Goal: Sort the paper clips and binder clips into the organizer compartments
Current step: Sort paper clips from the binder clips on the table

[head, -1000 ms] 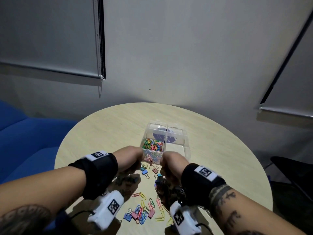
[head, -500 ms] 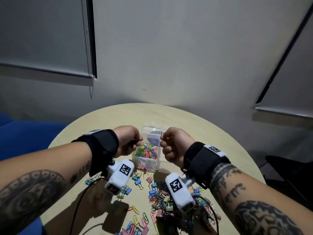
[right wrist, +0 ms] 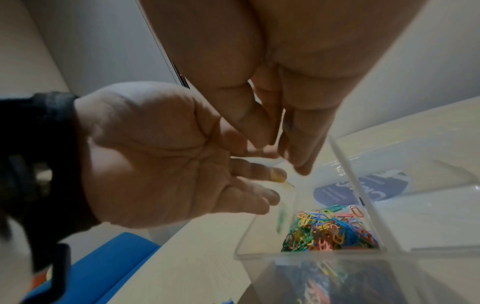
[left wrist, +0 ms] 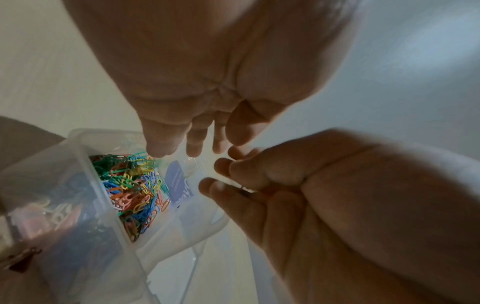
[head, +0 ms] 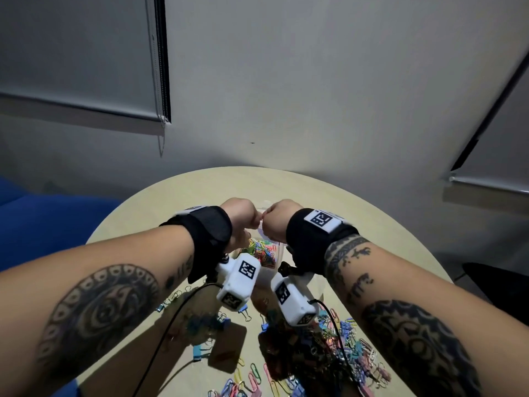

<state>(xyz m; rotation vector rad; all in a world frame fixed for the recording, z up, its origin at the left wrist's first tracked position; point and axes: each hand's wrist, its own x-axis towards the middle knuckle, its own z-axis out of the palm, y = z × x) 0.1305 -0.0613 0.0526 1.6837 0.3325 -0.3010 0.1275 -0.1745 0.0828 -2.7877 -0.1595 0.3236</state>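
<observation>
**Hands over the clip box**

Above the clear plastic organizer (right wrist: 306, 255), the left hand (right wrist: 166, 156) lies spread, palm open, a blurred green paper clip (right wrist: 281, 216) just beneath its fingertips. The right hand (left wrist: 324, 185) curls loosely; its hold is unclear. Glossy wire paper clips (left wrist: 132, 191) heap one compartment. Loose clips (head: 337, 342) litter the round pale table (head: 372, 224) at 6 o'clock.
</observation>
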